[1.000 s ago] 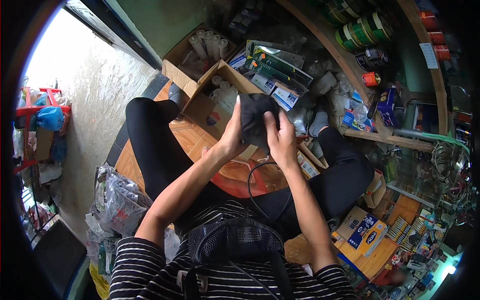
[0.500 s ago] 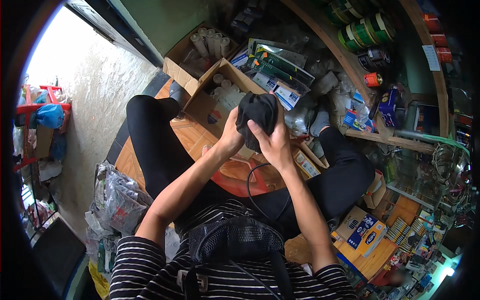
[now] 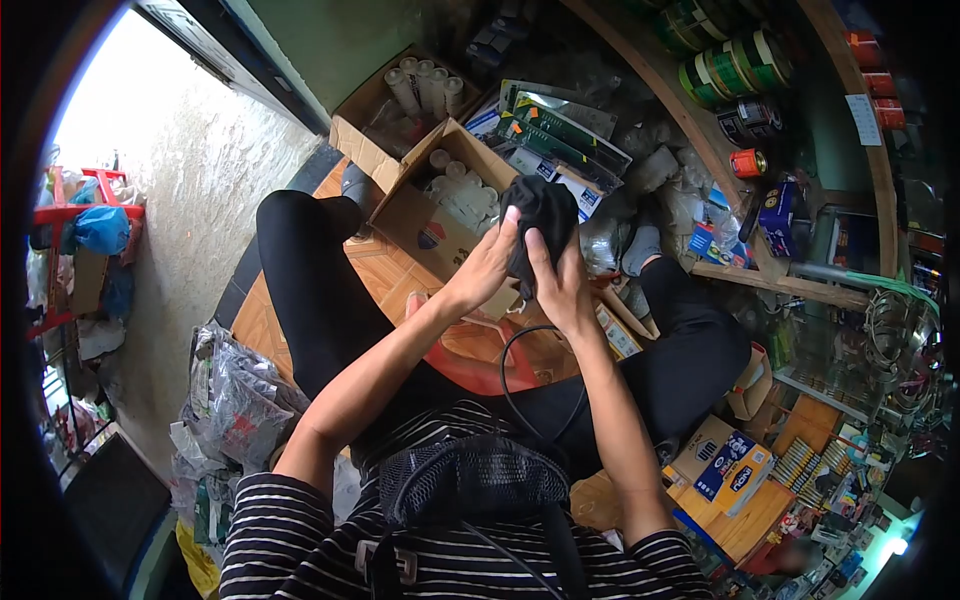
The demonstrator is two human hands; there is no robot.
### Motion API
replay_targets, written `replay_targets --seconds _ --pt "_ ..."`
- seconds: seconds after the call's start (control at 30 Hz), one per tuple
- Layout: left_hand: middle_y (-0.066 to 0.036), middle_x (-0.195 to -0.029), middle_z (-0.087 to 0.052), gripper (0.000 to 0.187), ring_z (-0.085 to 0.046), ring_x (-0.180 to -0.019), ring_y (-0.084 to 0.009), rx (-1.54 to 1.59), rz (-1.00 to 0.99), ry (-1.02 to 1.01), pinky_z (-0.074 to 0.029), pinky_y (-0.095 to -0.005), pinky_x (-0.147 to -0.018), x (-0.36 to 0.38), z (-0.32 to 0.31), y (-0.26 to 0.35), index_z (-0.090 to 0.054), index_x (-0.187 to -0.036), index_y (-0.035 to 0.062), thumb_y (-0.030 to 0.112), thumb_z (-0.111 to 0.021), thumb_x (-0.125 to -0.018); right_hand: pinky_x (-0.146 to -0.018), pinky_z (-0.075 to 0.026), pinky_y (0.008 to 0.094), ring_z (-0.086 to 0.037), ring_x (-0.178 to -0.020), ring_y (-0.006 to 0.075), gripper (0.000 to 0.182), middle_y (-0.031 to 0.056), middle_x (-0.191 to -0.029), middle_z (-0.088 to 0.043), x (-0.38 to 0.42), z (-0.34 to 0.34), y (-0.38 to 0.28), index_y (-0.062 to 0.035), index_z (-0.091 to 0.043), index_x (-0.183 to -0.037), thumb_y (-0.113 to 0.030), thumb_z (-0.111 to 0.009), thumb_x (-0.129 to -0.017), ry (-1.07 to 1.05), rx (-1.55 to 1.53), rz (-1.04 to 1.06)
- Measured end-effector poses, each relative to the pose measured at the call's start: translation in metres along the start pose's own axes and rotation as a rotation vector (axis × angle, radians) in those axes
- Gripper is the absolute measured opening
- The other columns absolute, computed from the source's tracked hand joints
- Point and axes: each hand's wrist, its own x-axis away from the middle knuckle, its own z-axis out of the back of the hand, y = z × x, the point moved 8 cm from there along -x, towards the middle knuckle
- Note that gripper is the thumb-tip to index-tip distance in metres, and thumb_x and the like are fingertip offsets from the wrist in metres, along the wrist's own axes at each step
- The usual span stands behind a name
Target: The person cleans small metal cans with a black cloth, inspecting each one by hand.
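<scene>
A bunched black cloth item [image 3: 545, 207], possibly a cap, is held up in front of me, above the cardboard boxes. My right hand [image 3: 563, 285] grips its right side, the thumb lying along the front and the other fingers partly hidden behind. My left hand [image 3: 487, 262] lies flat with straight fingers against the left edge of the cloth, its fingertips near the upper part. Below the hands, a black cable [image 3: 507, 375] loops over my lap.
An opened cardboard box [image 3: 420, 235] with white tubes sits between my legs, with another tube box [image 3: 350, 125] behind it. Packaged goods [image 3: 570, 140] pile beyond. Shelves with cans [image 3: 735, 68] stand right; a plastic-wrapped bundle [image 3: 240, 390] lies left. A red stool [image 3: 470, 360] is below.
The black cloth has shifted to the right and turned with my right hand. My left hand has gone from grasping it to lying flat with straightened fingers along its side.
</scene>
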Motion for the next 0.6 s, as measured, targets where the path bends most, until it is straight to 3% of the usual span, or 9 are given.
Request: replay_targets --seconds 0.13,0.2,0.27,0.3,0.37,0.4,0.47,0.57,0.6 --pt "-0.015 -0.145 -0.050 0.063 -0.044 -0.135 -0.0192 -0.159 -0.255 0.023 -0.033 -0.0323 -0.115 -0.015 0.008 0.012 -0.039 -0.148 -0.0057 0.044 -0.031 -0.110 -0.108 -0.039 0.0371 -0.053 -0.128 0.0299 0.058 0.0221 -0.137 -0.055 -0.003 0.014 0.018 0.0071 -0.045 -0.140 -0.037 -0.053 -0.104 0.085 -0.032 -0.131" --pt "-0.014 -0.141 -0.052 0.059 -0.044 -0.133 -0.0171 -0.221 -0.200 0.038 -0.034 -0.0313 -0.113 -0.018 0.015 0.008 -0.043 -0.144 -0.0049 0.042 -0.038 -0.109 -0.106 -0.042 0.0370 -0.056 -0.125 0.0295 0.054 0.0227 -0.133 -0.058 -0.004 0.017 0.025 0.0073 -0.048 -0.137 -0.035 -0.052 -0.105 0.069 -0.052 -0.191" --pt "-0.012 -0.138 -0.053 0.058 -0.044 -0.130 -0.0153 -0.287 -0.241 0.092 -0.036 -0.0310 -0.111 -0.014 0.013 0.023 -0.045 -0.143 -0.0033 0.043 -0.046 -0.107 -0.103 -0.044 0.0370 -0.059 -0.121 0.0289 0.048 0.0211 -0.129 -0.062 -0.003 0.019 0.008 0.0064 -0.052 -0.135 -0.032 -0.048 -0.106 0.113 0.054 -0.087" --pt "-0.011 -0.139 -0.052 0.064 -0.043 -0.131 -0.0156 -0.231 -0.218 0.028 -0.035 -0.0314 -0.111 -0.007 0.002 0.034 -0.041 -0.146 -0.0020 0.044 -0.053 -0.104 -0.101 -0.045 0.0372 -0.060 -0.119 0.0288 0.045 0.0204 -0.128 -0.063 0.003 0.024 0.013 0.0062 -0.053 -0.134 -0.030 -0.048 -0.107 0.105 0.116 -0.169" --pt "-0.010 -0.142 -0.047 0.085 -0.042 -0.132 -0.0165 -0.225 -0.370 -0.050 -0.034 -0.0323 -0.112 0.007 -0.021 0.060 -0.027 -0.154 0.0009 0.044 -0.070 -0.094 -0.098 -0.046 0.0378 -0.063 -0.114 0.0285 0.043 0.0195 -0.125 -0.065 0.007 0.033 0.012 0.0065 -0.056 -0.131 -0.028 -0.048 -0.107 0.104 0.166 -0.112" --pt "-0.011 -0.144 -0.044 0.089 -0.041 -0.133 -0.0166 -0.218 -0.387 -0.028 -0.033 -0.0319 -0.113 0.014 -0.024 0.062 -0.023 -0.156 0.0019 0.040 -0.073 -0.093 -0.096 -0.047 0.0381 -0.064 -0.112 0.0284 0.043 0.0193 -0.123 -0.067 0.009 0.032 0.003 0.0070 -0.057 -0.129 -0.028 -0.049 -0.106 0.105 0.145 0.022" --pt "-0.013 -0.150 -0.040 0.091 -0.035 -0.140 -0.0189 -0.290 -0.422 -0.070 -0.031 -0.0342 -0.115 0.035 -0.033 0.068 -0.018 -0.158 0.0008 0.040 -0.071 -0.094 -0.093 -0.048 0.0384 -0.065 -0.108 0.0281 0.041 0.0191 -0.118 -0.068 0.023 0.030 -0.021 0.0072 -0.059 -0.126 -0.028 -0.052 -0.106 0.114 0.095 0.001" --pt "-0.013 -0.138 -0.053 0.077 -0.046 -0.130 -0.0178 -0.255 -0.273 -0.049 -0.036 -0.0319 -0.112 0.082 -0.032 0.054 -0.035 -0.150 -0.0024 0.042 -0.068 -0.096 -0.102 -0.043 0.0343 -0.059 -0.117 0.0233 0.047 0.0147 -0.129 -0.063 0.083 0.017 -0.028 0.0047 -0.054 -0.136 -0.031 -0.056 -0.104 0.089 0.127 -0.237" --pt "-0.012 -0.135 -0.055 0.069 -0.049 -0.125 -0.0165 -0.272 -0.308 -0.035 -0.040 -0.0306 -0.107 0.099 -0.030 0.048 -0.038 -0.148 -0.0016 0.041 -0.062 -0.100 -0.107 -0.039 0.0347 -0.054 -0.125 0.0244 0.053 0.0154 -0.136 -0.058 0.102 0.006 -0.031 0.0034 -0.050 -0.141 -0.032 -0.057 -0.103 0.060 0.026 -0.196"
